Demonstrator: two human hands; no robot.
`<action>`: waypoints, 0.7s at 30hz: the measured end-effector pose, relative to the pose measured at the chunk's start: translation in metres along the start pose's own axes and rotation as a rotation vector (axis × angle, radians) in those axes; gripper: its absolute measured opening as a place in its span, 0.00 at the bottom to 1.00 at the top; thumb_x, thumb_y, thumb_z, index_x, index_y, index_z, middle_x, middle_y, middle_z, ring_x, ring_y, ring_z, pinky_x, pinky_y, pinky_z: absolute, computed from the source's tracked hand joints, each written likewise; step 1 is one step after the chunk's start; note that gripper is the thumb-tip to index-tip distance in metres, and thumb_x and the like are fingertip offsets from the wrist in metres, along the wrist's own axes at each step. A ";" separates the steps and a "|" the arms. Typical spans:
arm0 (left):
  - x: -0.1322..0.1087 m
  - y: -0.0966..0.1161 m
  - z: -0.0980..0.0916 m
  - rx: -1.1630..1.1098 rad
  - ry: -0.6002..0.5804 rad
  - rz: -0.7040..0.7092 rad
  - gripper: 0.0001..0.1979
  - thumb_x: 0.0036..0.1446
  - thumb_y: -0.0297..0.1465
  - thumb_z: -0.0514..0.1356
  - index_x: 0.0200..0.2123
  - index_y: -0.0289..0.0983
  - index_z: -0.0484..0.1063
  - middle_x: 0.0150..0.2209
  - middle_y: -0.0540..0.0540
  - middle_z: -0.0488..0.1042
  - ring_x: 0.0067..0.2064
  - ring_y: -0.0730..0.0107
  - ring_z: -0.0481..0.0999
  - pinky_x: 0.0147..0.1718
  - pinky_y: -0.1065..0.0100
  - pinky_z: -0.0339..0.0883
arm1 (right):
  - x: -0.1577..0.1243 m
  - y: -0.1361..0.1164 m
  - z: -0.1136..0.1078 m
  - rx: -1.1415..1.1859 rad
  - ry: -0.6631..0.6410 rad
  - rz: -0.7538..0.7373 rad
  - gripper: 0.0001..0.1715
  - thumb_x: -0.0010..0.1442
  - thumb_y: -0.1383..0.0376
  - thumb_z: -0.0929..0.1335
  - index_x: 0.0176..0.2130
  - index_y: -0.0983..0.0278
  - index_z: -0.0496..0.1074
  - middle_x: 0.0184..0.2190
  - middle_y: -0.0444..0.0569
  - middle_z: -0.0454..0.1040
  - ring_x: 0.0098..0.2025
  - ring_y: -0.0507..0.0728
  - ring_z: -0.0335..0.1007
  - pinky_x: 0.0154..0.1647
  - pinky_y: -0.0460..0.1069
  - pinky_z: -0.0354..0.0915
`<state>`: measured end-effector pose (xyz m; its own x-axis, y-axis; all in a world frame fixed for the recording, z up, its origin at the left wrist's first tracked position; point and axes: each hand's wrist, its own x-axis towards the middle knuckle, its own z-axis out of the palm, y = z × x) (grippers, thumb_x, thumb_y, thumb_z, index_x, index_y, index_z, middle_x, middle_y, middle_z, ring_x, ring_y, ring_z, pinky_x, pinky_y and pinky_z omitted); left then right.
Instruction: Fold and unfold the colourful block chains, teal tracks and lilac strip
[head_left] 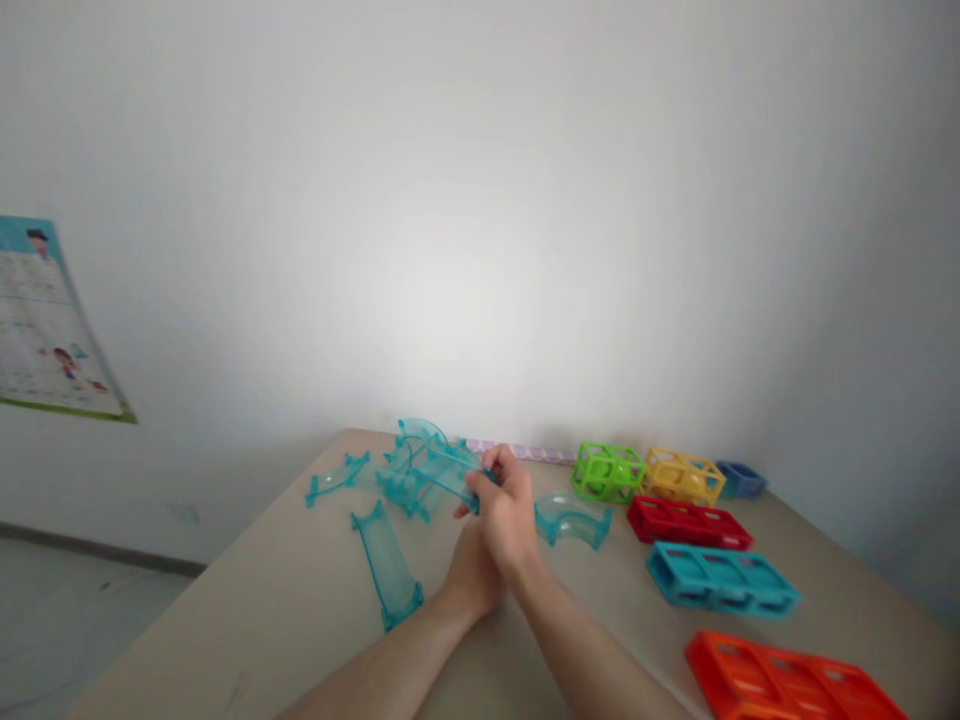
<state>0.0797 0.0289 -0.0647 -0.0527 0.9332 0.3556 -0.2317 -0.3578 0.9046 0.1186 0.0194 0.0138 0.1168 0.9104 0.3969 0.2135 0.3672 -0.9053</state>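
My right hand (513, 505) is closed on one end of a see-through teal track piece (446, 475), thumb on top. The piece points away to the left, above other teal pieces. My left hand (476, 560) is crossed below and behind the right and largely hidden. A curled fingertip shows under the held piece, and the left fingers seem closed on it too. Beyond lies a heap of teal track pieces (409, 488). A straight track piece (390, 565) lies left of my hands, and a curved track piece (574, 522) lies to their right.
On the table's right stand block frames: green (609, 472), yellow (682, 475), dark blue (741, 479), red (690, 523), teal (720, 580) and orange (787, 680). A thin track piece (337, 478) lies at far left. A purple patterned strip (525, 453) runs along the wall.
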 end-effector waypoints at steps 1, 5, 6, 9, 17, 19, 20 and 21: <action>0.001 0.002 -0.001 -0.040 -0.006 -0.016 0.06 0.44 0.22 0.60 0.22 0.40 0.70 0.23 0.48 0.71 0.32 0.59 0.71 0.33 0.66 0.62 | 0.009 -0.003 -0.009 -0.013 -0.004 -0.013 0.07 0.51 0.66 0.59 0.30 0.58 0.51 0.20 0.35 0.53 0.18 0.50 0.58 0.19 0.44 0.57; 0.002 0.013 -0.005 -0.148 -0.024 -0.094 0.05 0.44 0.24 0.57 0.26 0.37 0.70 0.26 0.48 0.73 0.33 0.63 0.72 0.32 0.67 0.63 | 0.034 -0.021 -0.039 -0.146 -0.065 -0.121 0.09 0.43 0.70 0.61 0.25 0.60 0.53 0.18 0.35 0.51 0.21 0.49 0.49 0.22 0.44 0.49; 0.002 0.016 -0.006 -0.264 -0.035 -0.129 0.07 0.42 0.24 0.57 0.28 0.36 0.71 0.28 0.47 0.74 0.34 0.63 0.73 0.33 0.66 0.64 | 0.037 -0.025 -0.045 -0.189 -0.109 -0.153 0.09 0.42 0.71 0.62 0.23 0.61 0.54 0.18 0.36 0.52 0.22 0.49 0.48 0.23 0.45 0.47; -0.001 0.025 -0.006 -0.676 -0.095 -0.254 0.12 0.40 0.25 0.59 0.33 0.35 0.72 0.35 0.43 0.76 0.38 0.60 0.75 0.37 0.63 0.67 | 0.040 -0.033 -0.060 -0.308 -0.265 -0.224 0.09 0.39 0.73 0.63 0.21 0.62 0.56 0.17 0.35 0.53 0.23 0.49 0.46 0.24 0.46 0.44; 0.002 0.033 -0.005 -0.688 0.003 -0.563 0.18 0.54 0.43 0.58 0.35 0.33 0.72 0.29 0.45 0.75 0.27 0.69 0.74 0.28 0.68 0.67 | 0.032 -0.040 -0.080 -0.444 -0.917 -0.108 0.06 0.45 0.64 0.71 0.24 0.64 0.70 0.18 0.39 0.69 0.20 0.49 0.61 0.21 0.44 0.51; 0.002 0.027 -0.002 -0.591 0.044 -0.573 0.12 0.52 0.39 0.60 0.30 0.35 0.70 0.23 0.50 0.71 0.22 0.74 0.70 0.25 0.70 0.65 | 0.032 -0.038 -0.073 -0.544 -0.884 -0.096 0.14 0.56 0.56 0.66 0.31 0.64 0.74 0.22 0.43 0.74 0.24 0.52 0.68 0.24 0.45 0.58; 0.001 0.024 0.000 -0.563 0.054 -0.576 0.10 0.51 0.37 0.61 0.28 0.35 0.68 0.21 0.52 0.69 0.19 0.76 0.67 0.23 0.70 0.65 | 0.032 -0.036 -0.067 -0.616 -0.759 -0.133 0.16 0.60 0.56 0.63 0.36 0.64 0.74 0.26 0.46 0.77 0.27 0.53 0.71 0.28 0.46 0.61; -0.001 0.021 0.003 -0.544 0.050 -0.580 0.10 0.49 0.36 0.62 0.27 0.36 0.67 0.19 0.53 0.68 0.17 0.77 0.65 0.22 0.70 0.64 | 0.032 -0.033 -0.059 -0.713 -0.592 -0.195 0.18 0.62 0.56 0.62 0.41 0.64 0.74 0.31 0.49 0.78 0.33 0.55 0.73 0.34 0.47 0.63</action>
<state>0.0778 0.0202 -0.0454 0.1807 0.9706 -0.1592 -0.6767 0.2402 0.6960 0.1728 0.0249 0.0650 -0.4528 0.8658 0.2131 0.7427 0.4985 -0.4471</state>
